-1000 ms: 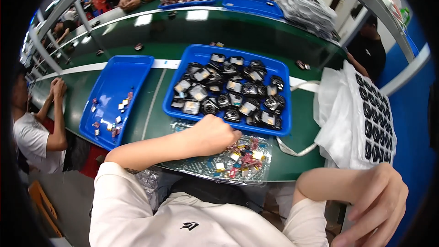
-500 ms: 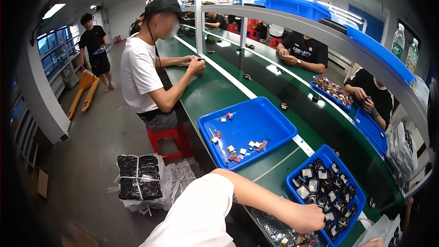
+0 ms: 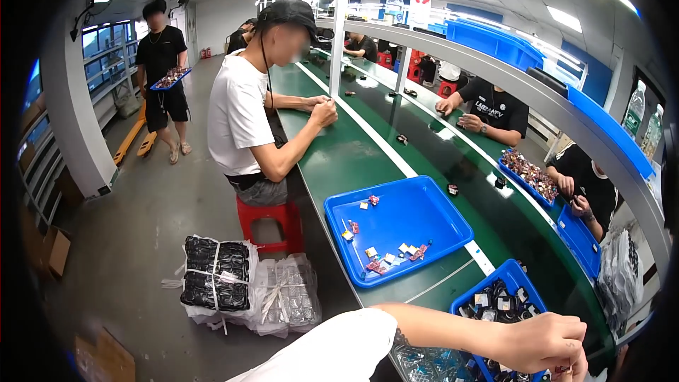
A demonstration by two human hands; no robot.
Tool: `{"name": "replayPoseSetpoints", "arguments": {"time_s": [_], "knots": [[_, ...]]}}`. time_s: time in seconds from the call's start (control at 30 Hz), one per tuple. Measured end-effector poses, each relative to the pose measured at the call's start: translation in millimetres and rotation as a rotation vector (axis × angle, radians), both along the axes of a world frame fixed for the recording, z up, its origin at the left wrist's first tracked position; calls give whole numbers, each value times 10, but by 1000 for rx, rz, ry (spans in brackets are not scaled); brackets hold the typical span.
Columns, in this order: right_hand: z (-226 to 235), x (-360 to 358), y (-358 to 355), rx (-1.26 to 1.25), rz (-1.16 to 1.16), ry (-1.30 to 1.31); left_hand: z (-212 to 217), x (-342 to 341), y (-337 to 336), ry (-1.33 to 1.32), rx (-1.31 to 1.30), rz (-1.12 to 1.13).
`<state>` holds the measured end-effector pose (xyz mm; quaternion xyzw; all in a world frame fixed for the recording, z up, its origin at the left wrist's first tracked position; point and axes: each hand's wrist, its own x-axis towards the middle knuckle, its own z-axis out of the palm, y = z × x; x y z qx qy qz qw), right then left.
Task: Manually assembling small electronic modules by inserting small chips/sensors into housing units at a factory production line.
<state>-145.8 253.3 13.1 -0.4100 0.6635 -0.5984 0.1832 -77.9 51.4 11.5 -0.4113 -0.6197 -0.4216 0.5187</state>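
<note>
My left hand (image 3: 548,339) reaches across from the lower edge, its fingers curled together and pointing down. A sliver of something small and reddish shows under the fingertips, too little to name. Beneath my wrist and hand lies a blue tray (image 3: 463,296) filled with small black camera-like units (image 3: 503,297), some with pale square pieces on them; my arm hides its near part. Clear plastic blister trays (image 3: 428,364) lie by the table edge under my forearm. My right hand cannot be made out in the picture.
A larger blue tray (image 3: 396,219) holds several small red and yellowish parts. Beside it runs a green conveyor belt (image 3: 424,145) carrying scattered black units. A person in white (image 3: 244,113) sits at left. Tied bundles (image 3: 219,272) rest on the floor. Another person (image 3: 163,64) stands holding a loaded tray.
My left hand has lifted from over the tray and moved right. The view has shifted, and the standing person with the tray has come nearer. The fragment of a hand at the lower edge no longer shows separately.
</note>
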Motion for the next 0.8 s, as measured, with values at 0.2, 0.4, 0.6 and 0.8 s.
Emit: {"name": "replayPoseSetpoints", "arguments": {"time_s": [0.2, 0.4, 0.6, 0.8], "knots": [[53, 58, -128, -42, -91, -44, -116, -16, -114, 29, -48, 6], [153, 126, -203, -80, -132, 98, -93, 707, -799, -136, -150, 388], [153, 185, -363, 4, -72, 59, -152, 2236, -1632, -216, -351, 1311], [113, 232, -424, 65, -28, 77, -196, 3253, -1912, -402, -845, 1765]]}}
